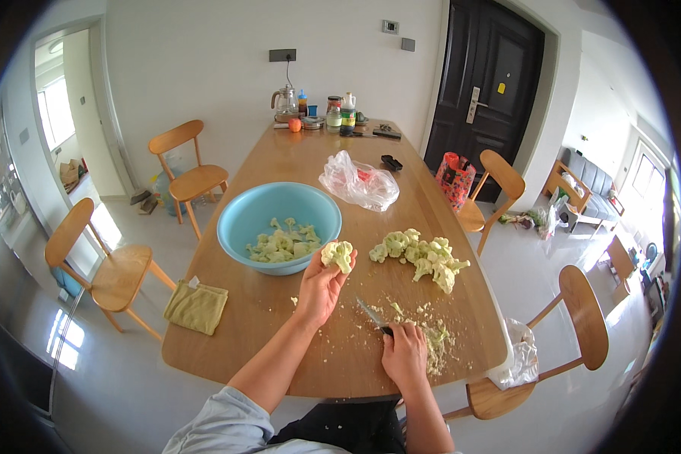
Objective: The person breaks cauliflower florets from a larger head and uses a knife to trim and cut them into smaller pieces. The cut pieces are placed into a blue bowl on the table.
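My left hand (322, 289) holds up a cauliflower floret (337, 255) beside the near right rim of a light blue plastic basin (238, 207). Cut cauliflower pieces (284, 243) lie in the bottom of the basin. My right hand (404, 352) grips the dark handle of a small knife (370, 311), its blade pointing up and left, low over the wooden table (249, 340). Beyond the knife, to the right, is a pile of larger cauliflower florets (423, 255). Crumbs and trimmings (438, 343) are scattered around and right of my right hand.
A folded yellow-green cloth (196, 306) lies at the left table edge. Behind the basin are a crumpled clear plastic bag (360, 184) and a small black object (391, 163). A glass kettle (286, 102), jars and bottles stand at the far end. Wooden chairs (119, 272) flank the table.
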Available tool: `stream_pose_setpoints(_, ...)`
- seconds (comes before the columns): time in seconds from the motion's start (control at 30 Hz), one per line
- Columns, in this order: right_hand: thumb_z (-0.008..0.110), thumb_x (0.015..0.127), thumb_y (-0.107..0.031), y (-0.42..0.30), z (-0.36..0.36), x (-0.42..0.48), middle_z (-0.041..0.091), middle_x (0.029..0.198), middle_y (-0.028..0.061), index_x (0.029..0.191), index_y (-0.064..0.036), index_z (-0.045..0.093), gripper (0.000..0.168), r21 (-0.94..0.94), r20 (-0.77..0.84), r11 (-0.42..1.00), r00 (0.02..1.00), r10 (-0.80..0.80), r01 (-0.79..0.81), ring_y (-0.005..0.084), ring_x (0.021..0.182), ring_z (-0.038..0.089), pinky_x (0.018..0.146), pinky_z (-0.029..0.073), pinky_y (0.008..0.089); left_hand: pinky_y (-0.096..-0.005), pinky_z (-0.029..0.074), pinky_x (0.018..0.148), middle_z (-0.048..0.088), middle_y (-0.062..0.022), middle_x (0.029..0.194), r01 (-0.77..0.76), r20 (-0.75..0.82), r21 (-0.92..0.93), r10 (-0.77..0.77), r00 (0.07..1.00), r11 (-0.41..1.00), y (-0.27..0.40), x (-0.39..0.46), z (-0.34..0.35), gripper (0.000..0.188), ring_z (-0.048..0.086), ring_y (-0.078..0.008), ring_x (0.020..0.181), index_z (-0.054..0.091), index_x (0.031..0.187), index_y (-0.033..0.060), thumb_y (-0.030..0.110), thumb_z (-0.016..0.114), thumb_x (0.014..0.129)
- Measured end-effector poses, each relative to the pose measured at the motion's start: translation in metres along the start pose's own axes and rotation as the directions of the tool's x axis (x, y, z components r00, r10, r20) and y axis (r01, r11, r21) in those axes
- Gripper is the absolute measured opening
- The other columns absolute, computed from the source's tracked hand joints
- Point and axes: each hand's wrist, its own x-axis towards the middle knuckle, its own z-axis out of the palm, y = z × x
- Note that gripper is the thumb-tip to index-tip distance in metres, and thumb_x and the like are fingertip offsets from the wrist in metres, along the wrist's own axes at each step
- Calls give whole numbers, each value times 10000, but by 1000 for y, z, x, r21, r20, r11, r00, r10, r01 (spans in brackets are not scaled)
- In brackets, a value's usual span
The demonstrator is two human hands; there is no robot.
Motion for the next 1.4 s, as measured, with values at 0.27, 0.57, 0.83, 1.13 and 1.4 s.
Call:
stream_pose_setpoints(0.27, 491, 910, -74, -18, -18, 17, 539, 1038, 180, 1151, -35, 506, 245, 194, -191, 980, 982, 3, 34, 378, 817, 586, 670, 485, 453, -357, 431, 1049, 504, -134, 1271, 9, 36, 119, -14, 999, 993, -1, 2, -4, 390, 526, -262, 1185, 337, 1365, -21, 31, 396, 984)
stream_pose_setpoints(0.57, 470, 906, -54, -40, 6, 52, 633, 930, 206, 1120, 20, 548, 239, 359, -236, 917, 967, -93, 176, 355, 779, 635, 670, 507, 393, -345, 472, 969, 567, -68, 1179, 11, 65, 374, -38, 997, 927, -17, 5, -17, 323, 564, -165, 1080, 471, 1282, -14, 143, 450, 1000)
stream_pose_setpoints(0.83, 468, 892, -37, -34, 16, 45, 636, 903, 200, 1100, 15, 567, 237, 302, -246, 932, 961, -126, 200, 357, 744, 635, 617, 504, 401, -279, 474, 860, 601, -27, 1077, -34, 95, 440, -9, 995, 897, -20, 3, -15, 355, 559, -97, 964, 500, 1275, -26, 181, 508, 986)
stream_pose_setpoints(1.13, 475, 893, -51, -35, 15, 42, 638, 876, 202, 1095, 21, 568, 233, 240, -281, 948, 950, -137, 208, 362, 738, 639, 631, 512, 406, -283, 456, 914, 580, -29, 1156, -16, 141, 494, -61, 988, 870, -18, 2, -15, 395, 532, -93, 1045, 465, 1329, -14, 178, 508, 986)
stream_pose_setpoints(1.4, 497, 876, -48, -37, 13, 41, 647, 884, 185, 1080, 0, 578, 225, 178, -258, 970, 959, -117, 166, 358, 755, 645, 626, 519, 414, -253, 446, 897, 576, -29, 1147, -83, 142, 616, -7, 990, 783, -15, 1, -17, 398, 524, -85, 1034, 460, 1332, 13, 105, 552, 956)
